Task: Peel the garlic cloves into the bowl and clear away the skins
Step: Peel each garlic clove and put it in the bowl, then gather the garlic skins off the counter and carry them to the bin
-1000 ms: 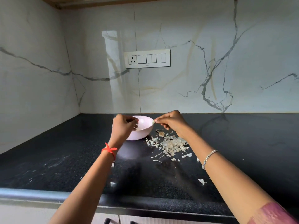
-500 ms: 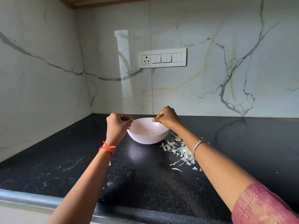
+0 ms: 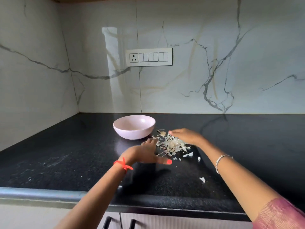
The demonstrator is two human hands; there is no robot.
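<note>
- Half a second ago both hands were pinched shut over the bowl [image 3: 134, 135]. Now they have dropped to the skins [image 3: 171, 143] at the bowl's 4 o'clock.
- The left hand [image 3: 143, 153] comes in at the heap's 8 o'clock. Its fingers are straight and spread, its thumb sticks out, and it grips nothing.
- The right hand [image 3: 186, 135] lies at the heap's 2 o'clock, fingers flat and loose against the far edge of the heap, also holding nothing. Both hands are motion-blurred.
- My reading is that the peeling is over for now and the clearing has begun, with the two open hands set to rake the skins together.
- The bowl stands upright on the bench [image 3: 66, 154], mouth up, and no hand touches it. Only a pale trace at its bottom hints at the cloves [image 3: 137, 129], too faint to count.
- The heap's long axis runs from 10 o'clock, beside the bowl, to 4 o'clock.
- Loose flakes [image 3: 202, 179] lie apart at the heap's 5 o'clock, outside both hands, so they would likely need a second sweep.
</note>
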